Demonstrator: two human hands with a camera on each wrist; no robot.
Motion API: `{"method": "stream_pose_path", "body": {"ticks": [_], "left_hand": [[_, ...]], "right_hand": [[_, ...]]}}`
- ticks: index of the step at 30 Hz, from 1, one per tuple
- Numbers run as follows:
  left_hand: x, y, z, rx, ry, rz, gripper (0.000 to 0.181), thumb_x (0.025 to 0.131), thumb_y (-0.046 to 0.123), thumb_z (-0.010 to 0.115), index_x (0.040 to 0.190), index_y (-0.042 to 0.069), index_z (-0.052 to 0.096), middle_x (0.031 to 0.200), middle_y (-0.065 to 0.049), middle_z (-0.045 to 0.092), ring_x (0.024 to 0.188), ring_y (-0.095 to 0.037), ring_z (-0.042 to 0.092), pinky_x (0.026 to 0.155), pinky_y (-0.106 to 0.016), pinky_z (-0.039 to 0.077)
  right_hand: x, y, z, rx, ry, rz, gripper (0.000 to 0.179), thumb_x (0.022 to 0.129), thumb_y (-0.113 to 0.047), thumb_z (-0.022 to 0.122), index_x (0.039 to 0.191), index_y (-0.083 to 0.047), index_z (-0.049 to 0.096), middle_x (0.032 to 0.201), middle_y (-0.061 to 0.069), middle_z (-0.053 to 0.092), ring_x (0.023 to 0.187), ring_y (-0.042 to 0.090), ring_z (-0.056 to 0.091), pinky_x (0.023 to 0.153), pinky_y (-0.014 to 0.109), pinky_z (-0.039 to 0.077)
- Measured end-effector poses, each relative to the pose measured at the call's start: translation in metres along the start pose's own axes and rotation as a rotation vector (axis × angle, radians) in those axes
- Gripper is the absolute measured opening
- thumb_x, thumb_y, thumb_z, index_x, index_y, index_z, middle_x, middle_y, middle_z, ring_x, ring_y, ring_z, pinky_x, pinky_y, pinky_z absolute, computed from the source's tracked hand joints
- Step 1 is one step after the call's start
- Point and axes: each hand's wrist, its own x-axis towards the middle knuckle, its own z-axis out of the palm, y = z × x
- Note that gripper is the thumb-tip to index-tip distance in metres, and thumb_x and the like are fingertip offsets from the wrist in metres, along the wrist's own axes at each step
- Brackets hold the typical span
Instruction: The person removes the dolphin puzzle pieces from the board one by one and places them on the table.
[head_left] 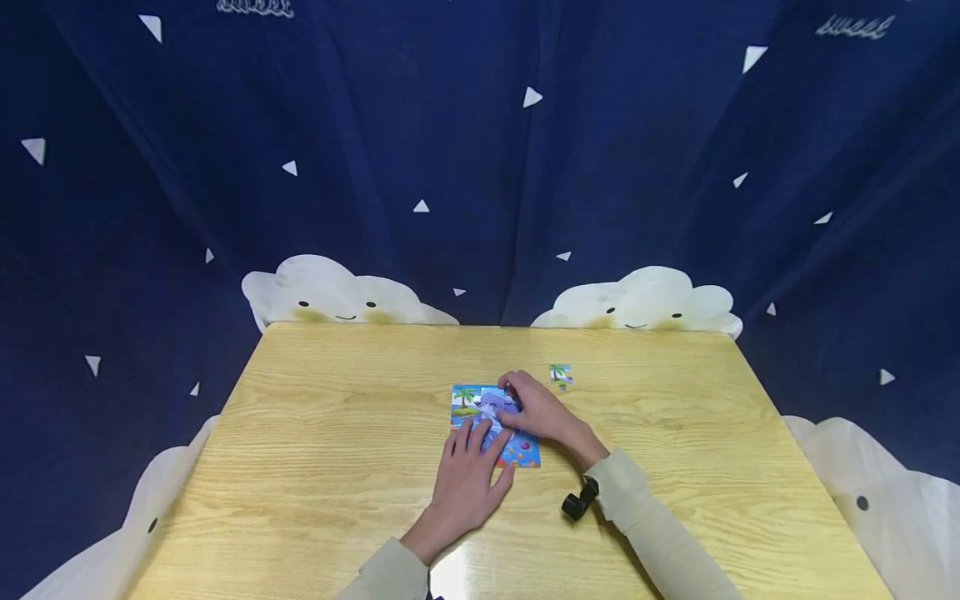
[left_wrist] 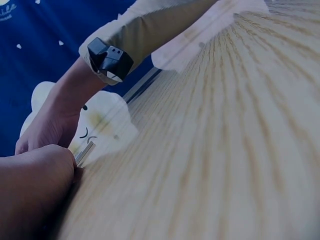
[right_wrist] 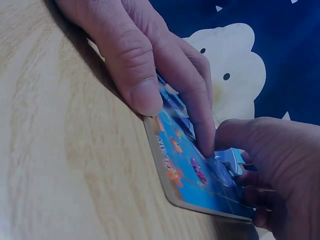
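A jigsaw puzzle (head_left: 528, 457) with a blue sea picture, a palm tree and a purple whale-like figure lies on the wooden table. My left hand (head_left: 468, 483) rests on its near left part, fingers spread and fairly straight. In the right wrist view, the left thumb (right_wrist: 146, 97) is right at the board's front edge. My right hand (head_left: 543, 408) reaches over the far right part, its thumb and curled fingers pinching at a puzzle piece largely hidden beneath them. In that same view, the right hand (right_wrist: 285, 165) has its thumb tip close to a left fingertip.
A loose puzzle piece (head_left: 560, 372) with a palm tree lies beyond the right hand. The wooden table (head_left: 337, 433) meets a dark blue curtain (head_left: 480, 167) with white clouds at its far edge. A black wrist camera (head_left: 577, 503) is strapped at the right sleeve.
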Motion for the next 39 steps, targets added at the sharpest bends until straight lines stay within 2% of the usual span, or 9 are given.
{"method": "stream_pose_path", "body": {"ticks": [5,11,15,21,24,29,34,39], "left_hand": [[0.0,0.0,0.0,-0.006,-0.025,-0.011,0.055,0.106,0.054,0.043,0.154,0.029,0.052,0.157,-0.008,0.043,0.15,-0.039,0.031,0.118,-0.056,0.028],[0.001,0.0,0.001,-0.002,0.008,0.003,0.055,0.106,0.053,0.045,0.154,0.028,0.053,0.155,-0.01,0.045,0.148,-0.041,0.033,0.116,-0.058,0.03],[0.001,-0.001,0.0,-0.001,0.012,0.002,0.054,0.106,0.053,0.046,0.153,0.028,0.053,0.154,-0.01,0.045,0.148,-0.041,0.033,0.116,-0.058,0.03],[0.001,0.0,0.0,0.002,0.023,0.004,0.053,0.105,0.053,0.047,0.152,0.028,0.055,0.154,-0.01,0.046,0.147,-0.041,0.034,0.116,-0.058,0.03],[0.0,0.0,0.0,0.002,0.04,0.01,0.052,0.105,0.051,0.049,0.149,0.027,0.057,0.153,-0.01,0.046,0.146,-0.041,0.036,0.115,-0.058,0.031],[0.001,0.0,-0.001,0.007,0.027,0.008,0.052,0.105,0.052,0.047,0.149,0.027,0.057,0.154,-0.009,0.046,0.147,-0.041,0.035,0.115,-0.057,0.031],[0.002,-0.001,0.0,0.018,-0.007,-0.007,0.054,0.106,0.055,0.043,0.152,0.029,0.053,0.155,-0.007,0.044,0.149,-0.038,0.032,0.117,-0.056,0.029],[0.001,-0.001,0.002,0.01,0.011,-0.004,0.054,0.106,0.055,0.043,0.152,0.029,0.054,0.154,-0.007,0.046,0.148,-0.039,0.033,0.116,-0.056,0.03]], "right_hand": [[-0.001,-0.002,0.003,-0.001,0.037,0.022,0.043,0.09,-0.028,0.08,0.124,-0.008,0.062,0.1,0.004,0.057,0.087,0.018,0.051,0.077,0.035,0.045],[0.0,-0.001,0.005,0.035,0.063,0.043,0.04,0.089,-0.029,0.082,0.12,-0.008,0.067,0.096,0.002,0.057,0.086,0.016,0.052,0.077,0.034,0.046],[0.0,0.001,0.006,0.052,0.061,0.061,0.037,0.089,-0.029,0.083,0.117,-0.007,0.071,0.094,0.001,0.059,0.086,0.015,0.054,0.079,0.033,0.047],[0.002,0.002,0.007,0.042,0.071,0.058,0.036,0.087,-0.03,0.084,0.113,-0.007,0.073,0.092,0.0,0.059,0.084,0.014,0.054,0.076,0.032,0.046],[0.002,0.003,0.009,0.0,0.098,0.039,0.035,0.084,-0.032,0.084,0.108,-0.009,0.074,0.09,-0.002,0.059,0.081,0.013,0.053,0.073,0.031,0.046],[0.004,0.007,0.011,-0.06,0.147,-0.003,0.034,0.079,-0.037,0.085,0.102,-0.013,0.076,0.085,-0.006,0.058,0.075,0.01,0.052,0.069,0.028,0.046],[0.003,0.018,0.012,-0.023,0.194,-0.093,0.033,0.076,-0.033,0.087,0.1,-0.014,0.076,0.084,-0.005,0.058,0.074,0.009,0.051,0.068,0.026,0.045],[0.0,0.027,0.01,0.032,0.23,-0.19,0.033,0.075,-0.027,0.087,0.102,-0.012,0.075,0.087,-0.002,0.061,0.078,0.01,0.055,0.069,0.026,0.047]]}}
